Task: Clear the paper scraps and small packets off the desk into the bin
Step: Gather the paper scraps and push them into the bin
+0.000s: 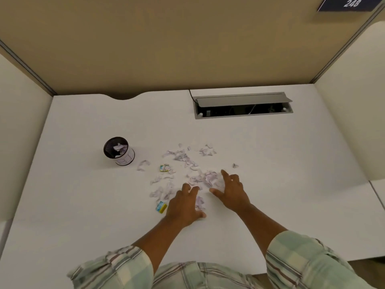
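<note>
Torn paper scraps (187,161) lie scattered over the middle of the white desk (291,155). A small black mesh bin (118,150) with a white label stands to their left, with a few scraps inside. One yellow and blue packet (165,167) lies among the scraps. A second packet (161,207) lies just left of my left hand. My left hand (184,205) rests palm down on the desk, fingers spread over some scraps. My right hand (232,190) is open beside a clump of scraps (210,178), fingers apart. Neither hand holds anything.
An open grey cable tray (243,105) is set into the desk at the back right. Beige partition walls (166,49) enclose the desk at the back and sides. A single scrap (235,165) lies apart to the right.
</note>
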